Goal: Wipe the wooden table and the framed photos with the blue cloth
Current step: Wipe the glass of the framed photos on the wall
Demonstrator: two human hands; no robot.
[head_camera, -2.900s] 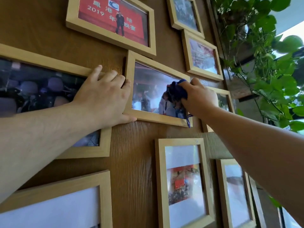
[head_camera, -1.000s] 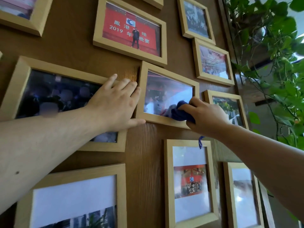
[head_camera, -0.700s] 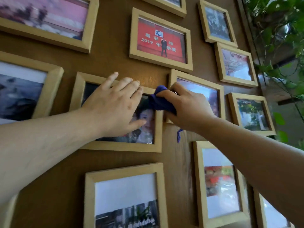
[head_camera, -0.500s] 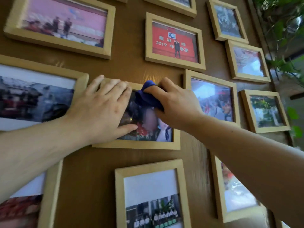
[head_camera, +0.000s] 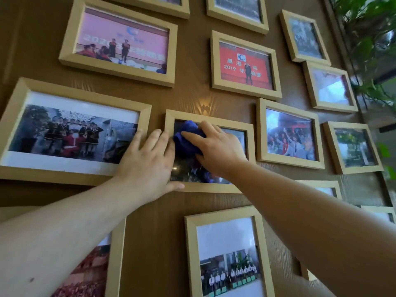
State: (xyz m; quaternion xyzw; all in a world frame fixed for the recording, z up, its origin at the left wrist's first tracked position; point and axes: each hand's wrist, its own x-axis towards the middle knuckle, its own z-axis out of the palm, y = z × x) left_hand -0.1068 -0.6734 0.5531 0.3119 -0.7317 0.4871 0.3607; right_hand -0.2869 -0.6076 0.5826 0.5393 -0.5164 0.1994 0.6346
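A brown wooden wall panel (head_camera: pixel 192 99) carries several light wooden framed photos. My right hand (head_camera: pixel 216 148) grips a bunched blue cloth (head_camera: pixel 186 142) and presses it on the glass of a dark middle framed photo (head_camera: pixel 235 127), near its upper left corner. My left hand (head_camera: pixel 147 163) lies flat with fingers spread across that frame's left edge and the right end of a wide framed photo (head_camera: pixel 70 133), its thumb on the middle frame's bottom rail. Both hands hide much of the middle photo.
Around the hands hang a pink photo frame (head_camera: pixel 120 41), a red photo frame (head_camera: pixel 244 65), a blue-toned frame (head_camera: pixel 289 133) to the right and an upright frame (head_camera: pixel 227 254) below. Green plant leaves (head_camera: pixel 368 28) hang at the upper right edge.
My right hand carried the blue cloth left from the neighbouring frame onto the dark middle photo, then toward its upper left corner. My left hand slid left along this frame. The view panned left.
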